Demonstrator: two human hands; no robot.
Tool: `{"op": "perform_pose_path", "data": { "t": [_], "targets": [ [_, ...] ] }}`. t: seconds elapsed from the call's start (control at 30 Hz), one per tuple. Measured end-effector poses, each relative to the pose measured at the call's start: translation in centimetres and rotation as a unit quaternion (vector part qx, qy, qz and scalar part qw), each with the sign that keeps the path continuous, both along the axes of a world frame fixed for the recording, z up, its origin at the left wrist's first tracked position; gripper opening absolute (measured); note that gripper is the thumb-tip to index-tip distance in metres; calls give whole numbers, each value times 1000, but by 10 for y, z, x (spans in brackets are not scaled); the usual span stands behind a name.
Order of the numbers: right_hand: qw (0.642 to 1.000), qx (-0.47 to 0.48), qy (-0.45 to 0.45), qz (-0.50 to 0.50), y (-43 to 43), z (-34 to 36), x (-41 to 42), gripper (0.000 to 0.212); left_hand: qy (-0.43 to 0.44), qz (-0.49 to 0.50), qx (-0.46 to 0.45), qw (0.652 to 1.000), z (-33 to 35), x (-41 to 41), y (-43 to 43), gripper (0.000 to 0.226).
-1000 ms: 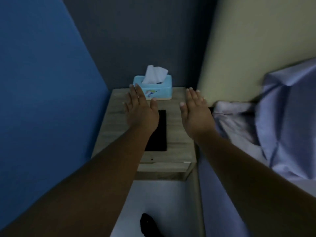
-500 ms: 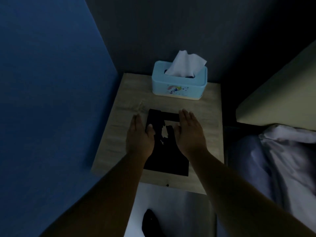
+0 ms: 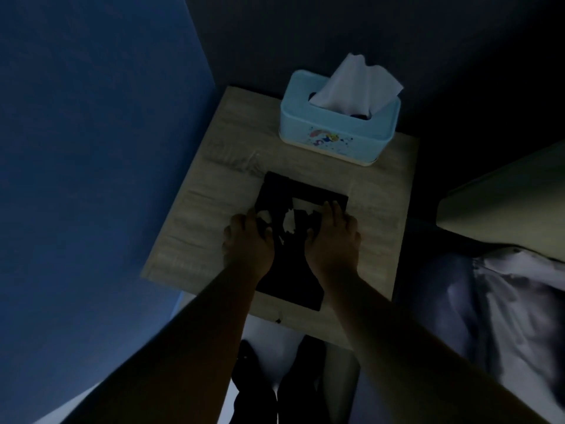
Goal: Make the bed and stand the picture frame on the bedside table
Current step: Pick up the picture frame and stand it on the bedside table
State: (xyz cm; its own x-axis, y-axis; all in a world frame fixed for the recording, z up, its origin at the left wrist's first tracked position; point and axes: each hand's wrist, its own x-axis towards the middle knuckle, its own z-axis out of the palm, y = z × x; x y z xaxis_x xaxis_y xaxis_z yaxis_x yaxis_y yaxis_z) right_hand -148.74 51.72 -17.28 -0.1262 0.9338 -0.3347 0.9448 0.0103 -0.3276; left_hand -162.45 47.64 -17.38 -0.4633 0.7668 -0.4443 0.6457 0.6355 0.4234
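A black picture frame [image 3: 293, 283] lies flat on the wooden bedside table [image 3: 214, 191], its glass catching a pale reflection. My left hand [image 3: 249, 240] curls its fingers over the frame's left edge. On the opposite edge my right hand [image 3: 333, 237] does the same, thumb on the glass. Both hands grip the frame while it rests on the tabletop. At the right lies the bed with a rumpled pale lilac sheet [image 3: 504, 301].
A light blue tissue box [image 3: 336, 130] with a tissue sticking up stands at the table's back. A blue wall [image 3: 91, 179] runs close along the left. A cream headboard [image 3: 504, 203] is at the right. My dark socked feet [image 3: 275, 387] stand below the table's front edge.
My hands came down from above the table and closed on the two side edges of the frame. My head moved closer and looks more steeply down.
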Motion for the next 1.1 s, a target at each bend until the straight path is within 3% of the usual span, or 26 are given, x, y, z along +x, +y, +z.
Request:
{"op": "perform_pose_path", "data": {
  "t": [0.17, 0.47, 0.8, 0.93, 1.1],
  "targets": [
    [996, -51, 52, -51, 1, -1, 0, 63, -20, 54, -45, 997, 4, 6, 7, 59],
    [985, -32, 120, -123, 12, 0, 2, 55, -124, 111, -36, 985, 24, -20, 18, 48],
    [956, -105, 197, -189, 13, 26, -16, 51, -116, 16, -7, 993, 77, -46, 51, 45],
    [969, -98, 178, -143, 8, 32, -27, 50, -87, -20, -2, 996, 99, -49, 65, 46],
    [992, 44, 111, 34, 3, 39, -30, 61, -27, -104, -7, 994, 117, -45, 85, 44]
  ]
}}
